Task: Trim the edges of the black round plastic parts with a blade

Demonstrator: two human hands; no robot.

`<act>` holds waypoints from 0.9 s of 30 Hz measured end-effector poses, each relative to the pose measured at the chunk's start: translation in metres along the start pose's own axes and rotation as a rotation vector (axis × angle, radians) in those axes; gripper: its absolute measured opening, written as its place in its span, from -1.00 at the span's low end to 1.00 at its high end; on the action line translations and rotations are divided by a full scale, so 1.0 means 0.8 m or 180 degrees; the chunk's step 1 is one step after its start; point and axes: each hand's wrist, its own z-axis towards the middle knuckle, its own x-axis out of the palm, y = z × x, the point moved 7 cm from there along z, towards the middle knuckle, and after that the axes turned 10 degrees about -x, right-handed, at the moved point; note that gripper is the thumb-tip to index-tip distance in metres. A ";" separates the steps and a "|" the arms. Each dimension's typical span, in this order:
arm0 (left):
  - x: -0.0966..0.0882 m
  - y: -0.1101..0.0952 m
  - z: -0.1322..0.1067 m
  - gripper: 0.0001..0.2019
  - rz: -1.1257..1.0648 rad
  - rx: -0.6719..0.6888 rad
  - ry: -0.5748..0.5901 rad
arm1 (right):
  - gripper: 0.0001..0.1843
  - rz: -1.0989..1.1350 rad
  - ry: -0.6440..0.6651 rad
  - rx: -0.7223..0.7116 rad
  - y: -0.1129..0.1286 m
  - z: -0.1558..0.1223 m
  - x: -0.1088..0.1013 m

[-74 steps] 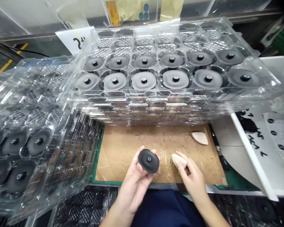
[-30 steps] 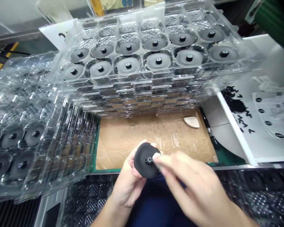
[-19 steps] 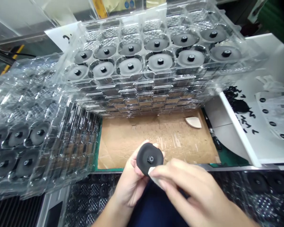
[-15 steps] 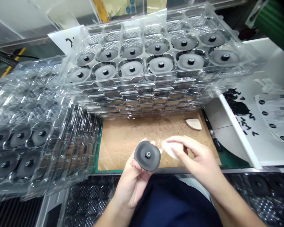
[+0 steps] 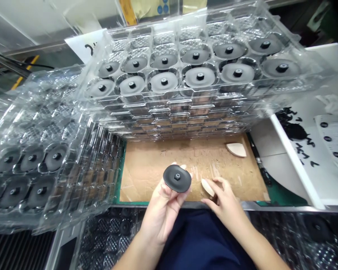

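Two hands work close together: the left hand fingers grip a round black rubber disc, just left of the pale wedge-shaped scraper pinched in the right hand.

Bare hands and forearms over a dark blue lap

The left hand and right hand wear no gloves, rings or watch, and both forearms are uncovered with no sleeves showing. Plain navy blue cloth without print covers the lap between them.

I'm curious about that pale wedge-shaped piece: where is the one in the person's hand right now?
In the head view, the pale wedge sits in the right hand, low on the brown board, just right of the black disc.
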 end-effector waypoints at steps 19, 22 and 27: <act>0.018 0.008 -0.009 -0.44 0.0456 0.0057 0.0053 | -0.77 0.0640 0.0323 -0.2069 0.222 0.045 -0.083; 0.024 0.001 -0.010 -0.42 0.0450 0.0119 0.0214 | -0.74 0.0719 -0.0191 -0.2099 0.214 0.041 -0.089; 0.021 -0.010 -0.013 -0.49 0.0339 0.0173 0.0010 | -0.79 0.1240 0.0259 -0.1240 0.158 0.027 -0.077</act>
